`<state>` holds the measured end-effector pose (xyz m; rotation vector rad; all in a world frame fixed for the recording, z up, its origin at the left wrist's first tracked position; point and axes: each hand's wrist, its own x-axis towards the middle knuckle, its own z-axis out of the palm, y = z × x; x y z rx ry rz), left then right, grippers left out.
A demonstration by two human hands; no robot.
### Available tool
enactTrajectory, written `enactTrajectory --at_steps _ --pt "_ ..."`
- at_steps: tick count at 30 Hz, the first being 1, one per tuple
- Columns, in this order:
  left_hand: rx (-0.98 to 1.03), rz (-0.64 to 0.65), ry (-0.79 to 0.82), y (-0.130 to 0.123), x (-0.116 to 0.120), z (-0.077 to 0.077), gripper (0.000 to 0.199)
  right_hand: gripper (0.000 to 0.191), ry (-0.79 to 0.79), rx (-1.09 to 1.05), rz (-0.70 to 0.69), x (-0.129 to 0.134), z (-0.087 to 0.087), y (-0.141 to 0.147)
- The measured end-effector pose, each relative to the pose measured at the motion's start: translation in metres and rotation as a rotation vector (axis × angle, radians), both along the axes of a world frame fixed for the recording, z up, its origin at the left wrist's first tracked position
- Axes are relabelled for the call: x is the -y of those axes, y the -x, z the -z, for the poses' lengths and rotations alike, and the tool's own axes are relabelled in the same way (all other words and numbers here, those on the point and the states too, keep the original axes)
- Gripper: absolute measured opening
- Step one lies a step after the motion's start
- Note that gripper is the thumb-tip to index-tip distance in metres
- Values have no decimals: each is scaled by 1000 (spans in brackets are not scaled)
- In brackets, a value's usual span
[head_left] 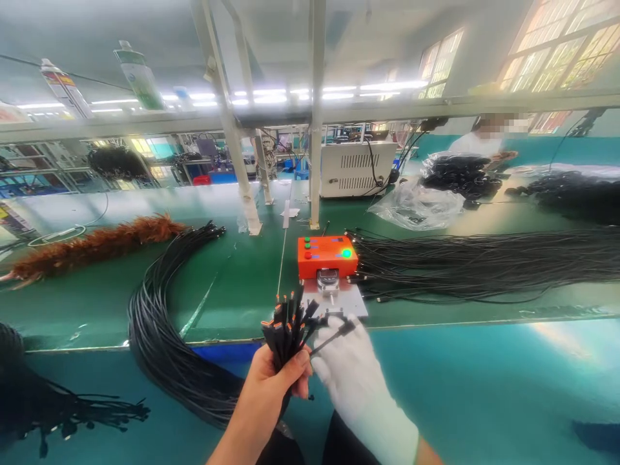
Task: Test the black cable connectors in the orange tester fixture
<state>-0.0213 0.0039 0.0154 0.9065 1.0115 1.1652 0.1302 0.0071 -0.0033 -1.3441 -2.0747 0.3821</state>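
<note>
My bare left hand (281,374) is closed round a bundle of black cables (285,329); several of their flat plugs have orange tips and point upward. Beside it, my right hand (351,365), in a white glove, has its fingers bent in on a black cable (329,339) whose dark connector lies across the glove. Part of that grip is hidden. Just beyond the gloved fingertips stands an orange test box (327,257) with green and red buttons and a lit green light. A metal fixture (328,284) on a silver plate sits at its front.
Long black cables (484,265) spread to the right of the box. A curved cable bundle (155,310) hangs over the bench edge at left, near a brown feather duster (97,245). Metal posts (314,129) rise behind. A person (477,142) sits at far right.
</note>
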Motion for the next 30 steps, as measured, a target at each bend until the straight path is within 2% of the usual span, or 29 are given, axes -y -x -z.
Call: enactTrajectory --at_steps 3,5,7,10,12,14,16,18,20,24,30 --pt "-14 -24 -23 1 0 0 21 15 301 -123 -120 5 15 2" --pt "-39 -23 -29 -2 0 3 22 29 422 -386 -120 9 12 -2" --pt "-74 -12 -19 -6 -1 8 25 37 448 -715 -61 11 -1 -5" --pt "-167 -20 -37 -13 0 12 24 24 392 -1094 96 9 -19 -1" --pt "-188 -102 -90 -18 1 11 22 21 409 -1291 162 5 -19 6" --pt "-165 -185 -117 -20 1 8 20 24 493 -1447 190 -1 -9 9" --pt "-141 -171 -93 -20 1 7 20 22 595 -1495 196 -9 6 9" --pt "-116 -101 -54 -19 1 7 23 23 705 -1457 175 -17 20 5" --pt "-89 -97 -45 -17 1 7 24 24 789 -1403 146 -26 28 -1" --pt "-43 -172 -51 -14 0 6 18 24 814 -1288 133 -37 30 -8" --pt "-11 -190 -43 -14 -2 -1 12 27 839 -1238 119 -42 27 -8"
